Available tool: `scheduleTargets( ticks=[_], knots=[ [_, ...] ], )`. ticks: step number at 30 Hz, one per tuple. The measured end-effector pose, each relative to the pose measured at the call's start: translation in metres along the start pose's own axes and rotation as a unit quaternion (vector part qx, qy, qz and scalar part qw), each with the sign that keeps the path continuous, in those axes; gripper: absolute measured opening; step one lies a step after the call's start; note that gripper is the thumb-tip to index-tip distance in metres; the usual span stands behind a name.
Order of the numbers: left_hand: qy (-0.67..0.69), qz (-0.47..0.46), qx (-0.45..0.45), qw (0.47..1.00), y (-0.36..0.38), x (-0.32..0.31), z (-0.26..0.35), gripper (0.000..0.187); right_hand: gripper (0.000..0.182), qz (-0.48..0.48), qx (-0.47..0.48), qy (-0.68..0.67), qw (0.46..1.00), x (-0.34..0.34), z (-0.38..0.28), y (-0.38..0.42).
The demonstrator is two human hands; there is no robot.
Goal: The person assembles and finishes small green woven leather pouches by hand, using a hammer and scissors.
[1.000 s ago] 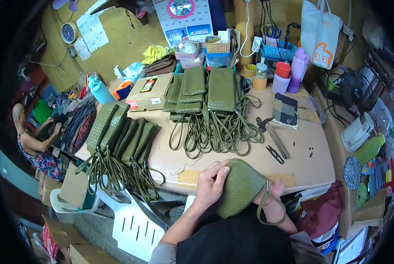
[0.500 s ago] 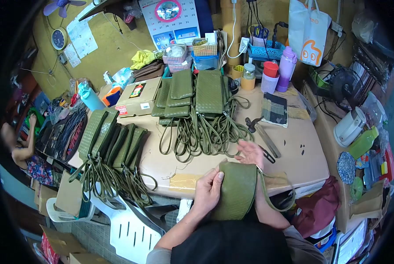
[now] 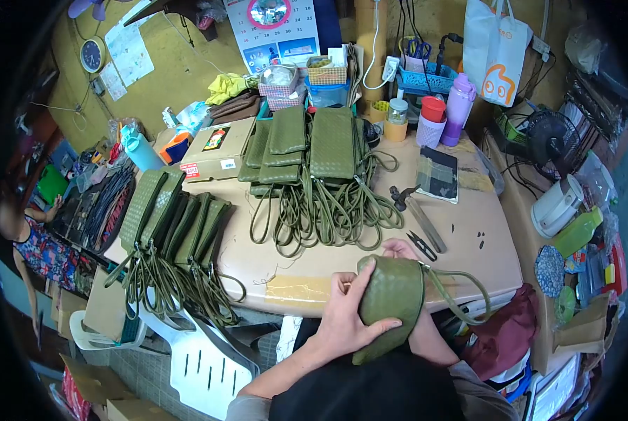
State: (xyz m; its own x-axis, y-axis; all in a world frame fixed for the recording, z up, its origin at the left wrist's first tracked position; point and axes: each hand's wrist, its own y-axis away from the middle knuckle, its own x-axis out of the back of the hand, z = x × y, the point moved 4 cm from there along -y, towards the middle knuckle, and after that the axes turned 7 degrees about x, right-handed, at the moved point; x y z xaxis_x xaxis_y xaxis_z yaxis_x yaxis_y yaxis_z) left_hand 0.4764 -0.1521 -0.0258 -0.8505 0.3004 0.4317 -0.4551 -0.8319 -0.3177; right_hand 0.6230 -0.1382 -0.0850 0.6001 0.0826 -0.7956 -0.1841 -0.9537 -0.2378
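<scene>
An olive-green woven wristlet pouch [image 3: 396, 291] is bent into a curve just off the table's front edge. My left hand [image 3: 347, 309] grips its left side, thumb across the front and fingers at the upper edge. Behind the pouch is my right hand [image 3: 399, 248]; its fingertips show above the top edge and the palm is hidden. The wrist strap [image 3: 472, 319] loops out to the right from a small metal fitting. Beyond my right hand, thread snips [image 3: 421, 247] and a hammer [image 3: 425, 221] lie on the table.
Stacked green pouches [image 3: 333, 144] with trailing straps occupy the table's middle; another row [image 3: 149, 210] hangs over its left edge. A cardboard box [image 3: 219, 151] stands behind. A white plastic chair [image 3: 205, 368] is below left. At far left is another person's patterned clothing [image 3: 44, 252].
My left hand has shifted from pinching the pouch's edge to spreading its thumb across the front. The pouch is bent more, and my right fingers have drawn in behind it.
</scene>
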Motion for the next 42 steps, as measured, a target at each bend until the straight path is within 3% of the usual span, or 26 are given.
scheduleTargets(
  ticks=[2,4,5,6,8,9,10,12,14,16,17,18,20,21,24,25,26,28,30,32,34,36,37,38,40,42],
  knots=[
    [-0.059,0.003,-0.073,0.996,0.003,-0.004,0.003,0.089,0.035,-0.037,-0.006,0.002,0.999,0.007,0.001,-0.001],
    [-0.007,0.003,-0.074,0.997,0.006,-0.006,0.005,0.079,0.038,-0.045,-0.103,-0.096,0.989,0.003,0.000,0.004],
    [-0.016,-0.015,-0.063,0.998,0.011,-0.009,0.005,0.078,0.034,-0.003,-0.109,-0.013,0.994,-0.004,-0.006,0.007],
    [-0.025,-0.032,-0.052,0.998,0.014,-0.012,0.006,0.077,0.034,-0.001,-0.110,-0.011,0.994,0.001,-0.001,0.010],
    [-0.045,-0.021,-0.070,0.996,0.017,-0.011,0.010,0.074,0.028,-0.017,0.069,0.219,0.973,0.013,-0.006,0.011],
    [-0.067,-0.012,-0.085,0.994,0.018,-0.011,0.013,0.071,0.020,-0.015,0.077,0.277,0.958,0.011,-0.014,0.017],
    [-0.066,-0.012,-0.084,0.994,0.017,-0.010,0.015,0.071,0.020,-0.015,0.077,0.278,0.957,0.011,-0.013,0.019],
    [-0.099,0.083,-0.103,0.986,0.008,-0.001,0.020,0.061,0.015,-0.004,0.218,0.353,0.910,0.010,-0.019,0.023],
    [-0.100,0.102,-0.114,0.983,0.007,0.001,0.018,0.054,0.016,-0.026,0.237,0.383,0.892,0.012,-0.016,0.021],
    [-0.043,0.087,-0.123,0.988,0.010,-0.001,0.010,0.055,0.024,-0.071,0.140,0.154,0.976,0.001,-0.006,0.012],
    [-0.044,0.088,-0.123,0.988,0.010,-0.001,0.011,0.055,0.027,-0.093,0.087,0.033,0.991,-0.003,-0.001,0.009],
    [-0.040,0.071,-0.160,0.984,0.013,-0.002,0.016,0.050,0.027,-0.092,0.086,0.032,0.992,-0.001,-0.001,0.011],
    [-0.036,0.053,-0.195,0.979,0.016,-0.005,0.019,0.046,0.029,-0.106,-0.096,-0.117,0.983,0.002,0.011,0.018],
    [-0.019,0.039,-0.195,0.980,0.016,-0.006,0.018,0.043,0.029,-0.105,-0.097,-0.118,0.983,0.002,0.011,0.019],
    [0.002,0.027,-0.167,0.986,0.016,-0.008,0.012,0.032,0.029,0.013,-0.088,-0.025,0.996,0.006,0.007,0.018],
    [-0.037,0.075,-0.139,0.987,0.012,-0.006,0.013,0.034,0.029,0.043,0.031,0.138,0.989,0.002,-0.003,0.018],
    [-0.077,0.123,-0.109,0.983,0.008,-0.003,0.013,0.038,0.029,0.044,0.032,0.137,0.989,0.004,-0.002,0.019],
    [-0.124,0.111,-0.124,0.978,0.004,0.000,0.009,0.046,0.026,-0.014,0.110,0.046,0.993,0.003,-0.004,0.023],
    [-0.171,0.023,-0.115,0.978,0.002,-0.005,0.003,0.044,0.025,-0.005,0.090,-0.024,0.996,-0.003,0.004,0.027],
    [-0.156,-0.010,-0.099,0.983,-0.001,-0.007,-0.001,0.040,0.023,0.054,0.066,0.246,0.966,-0.001,0.005,0.029],
    [-0.165,-0.014,-0.092,0.982,-0.002,-0.006,0.000,0.031,0.022,0.052,0.020,0.288,0.956,0.001,-0.004,0.023],
    [-0.141,-0.020,-0.095,0.985,0.006,-0.007,-0.005,0.029,0.022,-0.073,-0.079,0.367,0.924,-0.009,-0.006,0.019],
    [-0.118,-0.024,-0.097,0.988,0.009,-0.007,-0.007,0.027,0.025,-0.133,-0.076,0.380,0.912,-0.015,-0.014,0.018],
    [-0.118,-0.026,-0.096,0.988,0.010,-0.005,-0.003,0.027,0.025,-0.131,-0.077,0.379,0.913,-0.017,-0.020,0.018],
    [-0.130,-0.035,-0.148,0.980,0.013,-0.001,0.011,0.023,0.029,-0.212,-0.114,0.447,0.861,-0.024,-0.023,0.020],
    [-0.161,-0.049,-0.171,0.971,0.013,0.000,0.014,0.024,0.030,-0.242,-0.075,0.445,0.859,-0.025,-0.022,0.024]
  ],
)
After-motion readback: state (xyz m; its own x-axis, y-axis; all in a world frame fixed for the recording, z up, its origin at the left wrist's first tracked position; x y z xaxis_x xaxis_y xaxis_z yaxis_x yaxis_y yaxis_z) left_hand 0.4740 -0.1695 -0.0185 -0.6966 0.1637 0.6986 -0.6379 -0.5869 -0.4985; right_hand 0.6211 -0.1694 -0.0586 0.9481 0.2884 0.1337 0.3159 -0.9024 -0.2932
